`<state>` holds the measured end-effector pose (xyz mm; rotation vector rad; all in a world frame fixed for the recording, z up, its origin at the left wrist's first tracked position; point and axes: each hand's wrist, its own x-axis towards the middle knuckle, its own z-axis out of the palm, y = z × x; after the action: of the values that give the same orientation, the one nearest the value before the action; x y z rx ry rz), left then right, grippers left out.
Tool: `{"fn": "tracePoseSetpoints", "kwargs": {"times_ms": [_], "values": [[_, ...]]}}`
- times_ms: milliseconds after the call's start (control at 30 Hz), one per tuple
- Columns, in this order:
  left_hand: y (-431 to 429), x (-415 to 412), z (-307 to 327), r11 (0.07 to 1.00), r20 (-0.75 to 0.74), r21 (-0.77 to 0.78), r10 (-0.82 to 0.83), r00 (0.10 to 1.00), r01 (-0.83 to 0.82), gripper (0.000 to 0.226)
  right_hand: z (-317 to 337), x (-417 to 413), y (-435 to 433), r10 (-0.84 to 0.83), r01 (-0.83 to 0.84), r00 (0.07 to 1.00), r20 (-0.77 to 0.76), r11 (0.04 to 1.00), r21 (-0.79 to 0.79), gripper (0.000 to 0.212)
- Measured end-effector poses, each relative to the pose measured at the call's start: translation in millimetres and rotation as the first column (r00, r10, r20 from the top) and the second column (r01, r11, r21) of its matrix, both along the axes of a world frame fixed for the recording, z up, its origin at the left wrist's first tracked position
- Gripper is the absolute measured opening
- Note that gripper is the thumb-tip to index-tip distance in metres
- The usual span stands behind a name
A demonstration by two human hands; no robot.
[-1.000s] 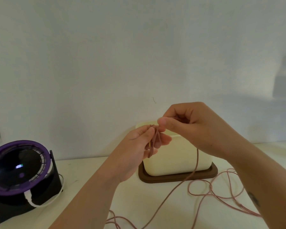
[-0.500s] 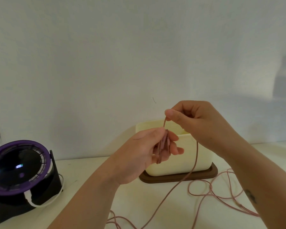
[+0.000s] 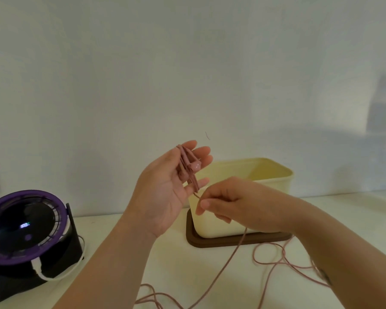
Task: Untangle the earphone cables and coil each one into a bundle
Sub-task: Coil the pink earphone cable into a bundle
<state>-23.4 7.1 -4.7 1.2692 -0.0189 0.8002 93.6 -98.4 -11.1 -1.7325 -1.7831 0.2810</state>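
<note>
My left hand is raised, fingers straight, with the pink earphone cable looped round them and an earbud on top; my right hand pinches the strand just below. Slack trails to the surface's front edge, before the open cream box on its brown lid

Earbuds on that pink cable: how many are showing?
1: a round pink earbud lies on the raised left hand, beside the pink cable loops wound round its fingers. Another may be hidden in the loops or out of view.
</note>
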Motion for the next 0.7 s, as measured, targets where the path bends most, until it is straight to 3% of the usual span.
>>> {"fn": "tracePoseSetpoints", "kwargs": {"times_ms": [167,300,433,533,600,700], "values": [[5.5,2.2,-12.0,0.954,-0.208,0.291,0.128,0.97,-0.064,0.04,21.5,-0.6,-18.4,0.008,0.001,0.998,-0.064,0.99,0.142,0.026],[-1.4,3.9,-17.1,0.927,-0.317,0.37,0.065,0.946,0.06,0.04,28.6,4.4,-22.9,-0.055,0.098,0.987,-0.153,0.951,0.293,0.026],[-6.7,1.5,-12.9,0.946,-0.3,0.243,-0.137,0.944,0.214,0.037,22.6,16.9,-16.3,-0.129,0.228,0.954,-0.269,0.897,0.38,0.027],[-6.7,-0.6,-6.0,0.939,-0.118,0.064,-0.329,0.937,0.338,0.036,11.9,23.0,-8.0,-0.083,0.202,0.937,-0.34,0.922,0.331,0.029],[-8.4,-1.1,-1.5,0.928,0.025,-0.049,-0.369,0.929,0.37,0.034,4.8,22.7,-2.2,-0.062,0.149,0.953,-0.295,0.948,0.281,0.032],[-7.7,-0.5,3.0,0.951,0.133,-0.159,-0.245,0.961,0.264,0.034,-2.8,14.9,2.9,-0.061,0.072,0.993,-0.1,0.991,0.115,0.03]]}}
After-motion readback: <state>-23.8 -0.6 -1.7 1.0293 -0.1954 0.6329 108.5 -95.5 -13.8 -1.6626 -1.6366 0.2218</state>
